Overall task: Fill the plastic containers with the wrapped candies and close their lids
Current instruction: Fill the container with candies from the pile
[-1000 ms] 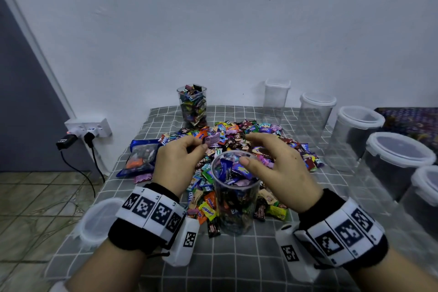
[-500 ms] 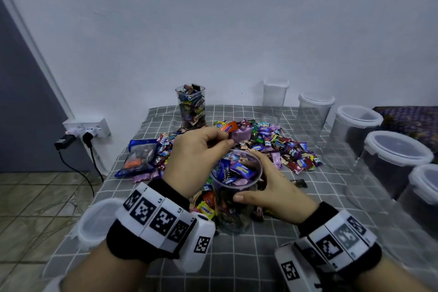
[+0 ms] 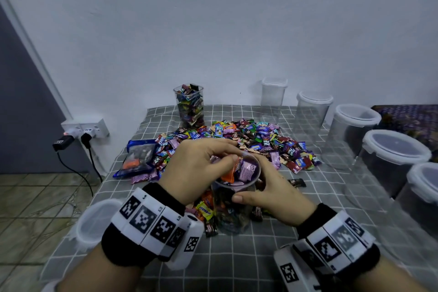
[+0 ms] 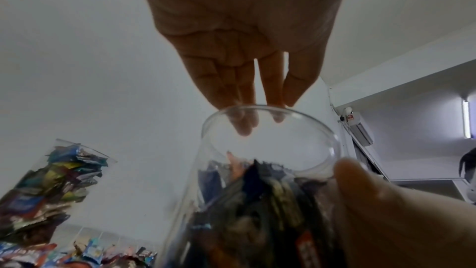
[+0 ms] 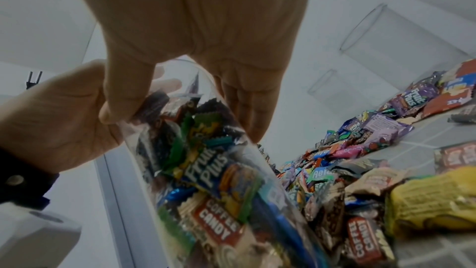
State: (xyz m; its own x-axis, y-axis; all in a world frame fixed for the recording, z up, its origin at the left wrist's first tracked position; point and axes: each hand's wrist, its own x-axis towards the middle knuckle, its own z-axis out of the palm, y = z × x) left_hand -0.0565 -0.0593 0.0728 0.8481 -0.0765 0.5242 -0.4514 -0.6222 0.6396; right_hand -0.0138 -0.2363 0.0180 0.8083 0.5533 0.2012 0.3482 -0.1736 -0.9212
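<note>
Gripping container (image 3: 233,206) wall, right hand (image 3: 272,193); left hand (image 3: 198,168) over mouth, fingers straight, seemingly pressing candies (image 3: 239,172).

Head view looks down; both wrist views closely share the container (image 3: 233,206).

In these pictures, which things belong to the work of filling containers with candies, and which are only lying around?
Belong to the job:
- open container, held by the right hand
- left hand at its mouth
- candy pile
- filled container at the back
- empty lidded containers
- loose lid

Just lying about:
- blue bag
- wall socket with charger
</note>
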